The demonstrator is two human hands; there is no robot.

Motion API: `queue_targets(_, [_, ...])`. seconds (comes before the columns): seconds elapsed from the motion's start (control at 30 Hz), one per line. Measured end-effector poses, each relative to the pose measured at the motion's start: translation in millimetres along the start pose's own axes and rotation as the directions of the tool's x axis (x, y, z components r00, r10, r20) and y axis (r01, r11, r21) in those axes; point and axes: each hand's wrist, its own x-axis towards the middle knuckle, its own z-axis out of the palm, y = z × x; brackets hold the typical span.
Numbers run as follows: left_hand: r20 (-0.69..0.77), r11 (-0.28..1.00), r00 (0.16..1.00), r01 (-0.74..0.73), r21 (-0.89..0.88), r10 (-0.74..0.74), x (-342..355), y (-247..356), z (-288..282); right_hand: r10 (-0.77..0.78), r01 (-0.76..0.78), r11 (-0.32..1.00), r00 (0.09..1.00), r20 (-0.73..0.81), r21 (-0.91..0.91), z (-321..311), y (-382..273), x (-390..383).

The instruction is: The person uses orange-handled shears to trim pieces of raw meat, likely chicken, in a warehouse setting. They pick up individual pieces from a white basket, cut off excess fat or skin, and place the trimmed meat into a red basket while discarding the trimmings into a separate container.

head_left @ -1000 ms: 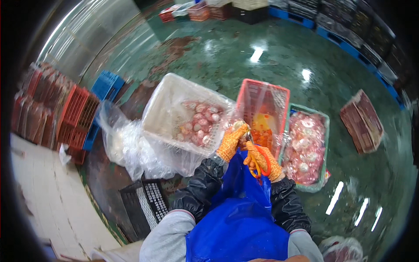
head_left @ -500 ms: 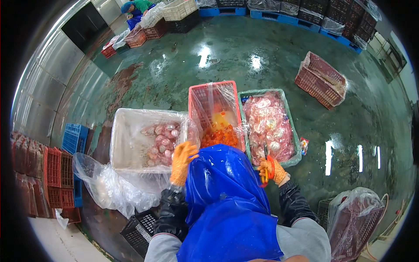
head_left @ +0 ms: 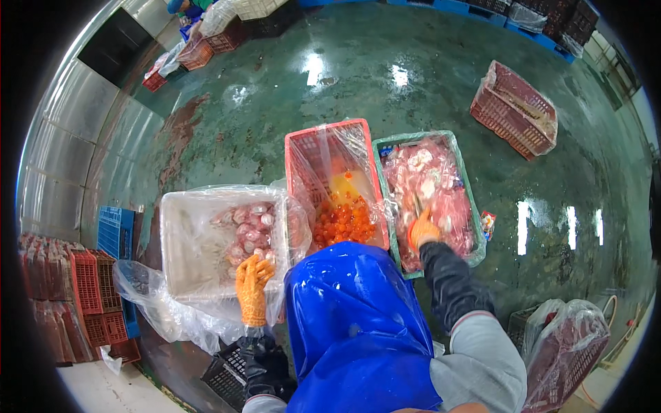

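Note:
My left hand (head_left: 253, 289), in an orange textured glove, is over the near side of the white bin (head_left: 200, 294). Its fingers are slightly bent and apart, and I see nothing held in them. Beside the fingertips lies a heap of round pinkish-red pieces (head_left: 251, 227). My right hand (head_left: 425, 228), gloved the same way, reaches into the plastic-lined green crate (head_left: 471, 199). It is closed on a pair of scissors (head_left: 418, 204) with red-orange handles; the blades point away from me among soft pink and whitish pieces (head_left: 425, 160).
Between the two containers stands a lined red crate (head_left: 367, 148) with small orange balls (head_left: 344, 221) and yellowish liquid. Loose clear plastic (head_left: 172, 306) lies at left. A maroon crate (head_left: 516, 110) stands on the wet green floor. Another person (head_left: 184, 10) bends over crates far left.
My right hand has moved forward with the scissors, deeper over the green crate. My left hand has come down and left, nearer the white bin's front edge. The view has shifted slightly.

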Motion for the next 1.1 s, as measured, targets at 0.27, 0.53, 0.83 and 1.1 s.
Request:
queue_targets(0.27, [-0.214, 0.996, 0.973, 0.092, 0.014, -0.087, -2, -17, -31, 0.004, -0.011, 0.993, 0.998, -0.065, -0.120, 86, 44, 8])
queue_targets(0.53, [-0.139, 0.981, 0.990, -0.006, -0.195, -0.022, 27, -22, -47, -0.449, 0.452, 0.670, 0.878, 0.164, -0.589, 57, 50, 7])
queue_targets(0.83, [0.151, -0.072, 0.908, -0.133, 0.988, 0.390, 145, -82, -67, -0.160, 0.240, 0.647, 0.971, 0.179, -0.724, 24, 20, -15])
queue_targets(1.1, [-0.001, 0.239, 0.984, 0.043, 0.970, -0.176, 249, -40, -76, -0.436, 0.436, 0.265, 0.850, 0.297, -0.860, 75, 85, 27])
